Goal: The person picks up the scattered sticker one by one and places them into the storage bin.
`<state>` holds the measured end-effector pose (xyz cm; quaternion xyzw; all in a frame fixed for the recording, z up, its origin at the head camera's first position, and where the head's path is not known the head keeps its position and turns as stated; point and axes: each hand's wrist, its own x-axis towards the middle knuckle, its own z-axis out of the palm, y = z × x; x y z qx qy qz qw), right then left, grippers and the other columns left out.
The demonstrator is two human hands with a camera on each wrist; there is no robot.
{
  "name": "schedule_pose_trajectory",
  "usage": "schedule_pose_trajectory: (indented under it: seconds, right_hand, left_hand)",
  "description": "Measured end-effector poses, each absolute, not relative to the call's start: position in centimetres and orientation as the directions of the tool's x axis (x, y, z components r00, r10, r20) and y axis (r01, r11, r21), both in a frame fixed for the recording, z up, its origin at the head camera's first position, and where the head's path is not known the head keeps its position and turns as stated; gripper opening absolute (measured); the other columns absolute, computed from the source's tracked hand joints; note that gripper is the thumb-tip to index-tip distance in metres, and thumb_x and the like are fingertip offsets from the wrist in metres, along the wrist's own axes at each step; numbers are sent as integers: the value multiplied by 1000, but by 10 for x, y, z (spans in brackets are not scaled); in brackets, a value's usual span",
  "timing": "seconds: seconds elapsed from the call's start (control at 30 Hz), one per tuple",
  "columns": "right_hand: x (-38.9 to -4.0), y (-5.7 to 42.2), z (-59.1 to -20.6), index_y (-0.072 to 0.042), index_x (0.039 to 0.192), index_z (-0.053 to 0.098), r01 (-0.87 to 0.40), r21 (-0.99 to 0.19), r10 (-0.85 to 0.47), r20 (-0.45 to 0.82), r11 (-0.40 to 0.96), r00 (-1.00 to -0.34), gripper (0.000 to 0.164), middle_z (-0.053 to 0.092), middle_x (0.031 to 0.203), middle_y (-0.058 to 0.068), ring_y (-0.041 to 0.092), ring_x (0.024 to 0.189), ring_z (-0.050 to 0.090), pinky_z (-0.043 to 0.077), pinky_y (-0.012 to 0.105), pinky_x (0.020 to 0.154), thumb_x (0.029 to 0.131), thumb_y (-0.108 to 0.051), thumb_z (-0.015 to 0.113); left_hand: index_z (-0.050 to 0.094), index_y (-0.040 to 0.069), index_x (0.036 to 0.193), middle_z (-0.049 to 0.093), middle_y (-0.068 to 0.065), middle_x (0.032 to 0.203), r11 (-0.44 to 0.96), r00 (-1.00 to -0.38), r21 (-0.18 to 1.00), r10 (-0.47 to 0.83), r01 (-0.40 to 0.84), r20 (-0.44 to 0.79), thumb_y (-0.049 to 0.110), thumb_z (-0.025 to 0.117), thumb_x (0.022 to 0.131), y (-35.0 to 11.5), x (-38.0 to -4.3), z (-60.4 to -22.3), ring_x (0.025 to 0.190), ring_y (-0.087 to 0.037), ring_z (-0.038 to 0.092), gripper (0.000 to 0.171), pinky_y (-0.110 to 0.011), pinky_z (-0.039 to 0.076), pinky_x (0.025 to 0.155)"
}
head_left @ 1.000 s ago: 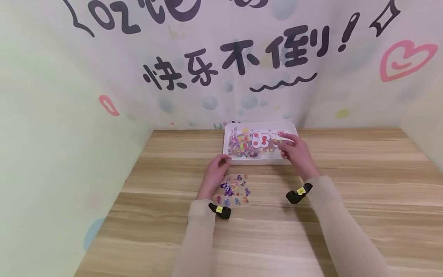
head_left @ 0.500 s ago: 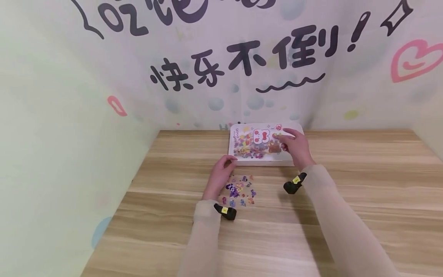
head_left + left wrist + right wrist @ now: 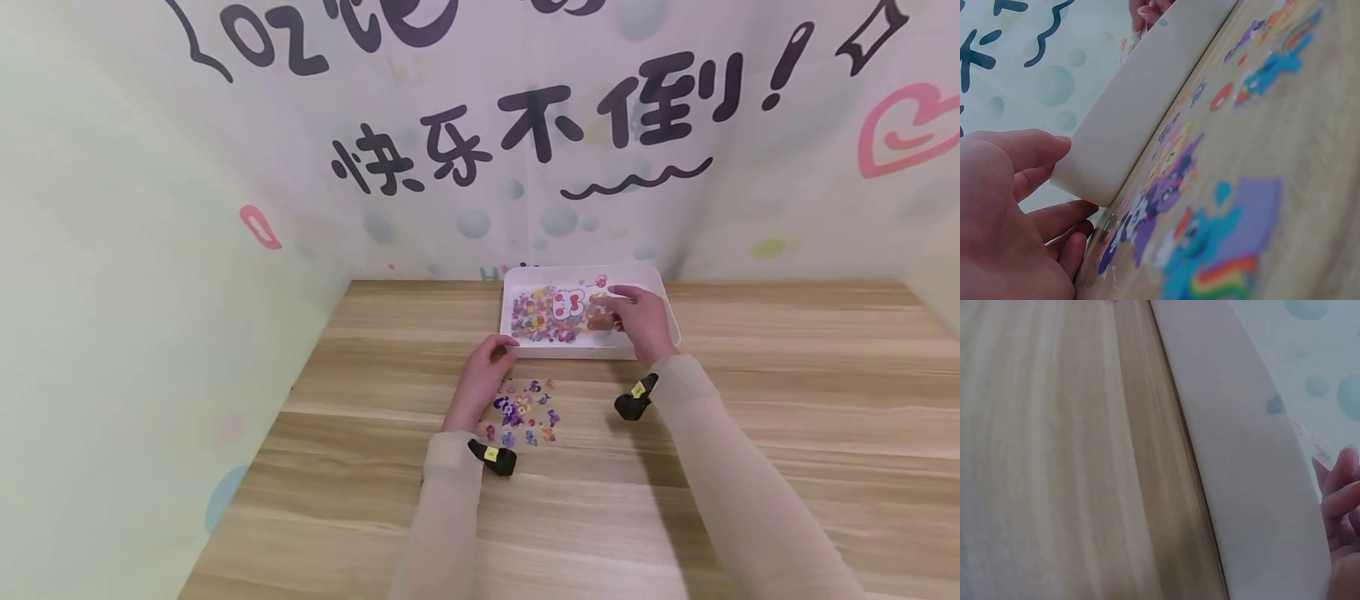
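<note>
A white tray stands at the back of the wooden table. Inside it lies a clear bag printed with a white rabbit, small colourful pieces showing through. My left hand grips the tray's front left corner; in the left wrist view the thumb and fingers lie around that corner. My right hand reaches over the tray's right side and pinches the bag near its right end. In the right wrist view the tray wall hides part of the bag, beside the curled fingers.
Several flat cartoon pony stickers lie on the table just in front of the tray, close to my left wrist. Behind the tray hangs a printed cloth wall; another pale wall borders the table at left.
The bag has settled lower into the tray, showing more of the right rim. My right hand has shifted slightly with it. My left hand stays at the corner; the head view has turned a little left.
</note>
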<state>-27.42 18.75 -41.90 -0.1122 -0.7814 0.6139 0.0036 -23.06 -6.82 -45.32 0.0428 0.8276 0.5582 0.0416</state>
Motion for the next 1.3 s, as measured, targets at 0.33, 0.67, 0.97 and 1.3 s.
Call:
schedule_pose_trajectory:
  seconds: [0.33,0.67,0.97,1.3]
  right_hand:
    - [-276,186,-421,-11,125,50,170,-949,169,-128,266,-977,43,60,105,8,17,78,58,47,34,68,87,-29,56]
    - [-279,187,-417,-7,131,42,238,-934,174,-196,267,-965,42,52,116,12,20,78,56,48,32,72,93,-25,44]
    - [-281,182,-417,-3,133,38,271,-910,184,-222,313,-958,44,50,111,15,16,70,50,47,25,62,93,-20,38]
    - [-282,182,-418,-1,134,35,286,-876,180,-232,389,-956,48,49,116,16,20,76,51,48,26,65,91,-22,38]
  left_hand:
    - [57,27,103,53,9,116,362,-993,932,117,23,-21,31,55,87,-68,-230,-453,112,-13,45,16,-37,33,96]
    - [57,29,104,52,9,119,370,-993,929,113,4,-41,34,53,88,-66,-231,-452,115,-13,43,17,-37,33,97]
    - [56,33,102,51,10,120,391,-993,920,107,-3,-48,34,52,88,-68,-231,-452,117,-14,42,15,-40,30,98]
    - [56,33,102,50,11,122,383,-993,924,104,-13,-57,36,52,88,-69,-230,-452,118,-14,41,15,-40,30,98]
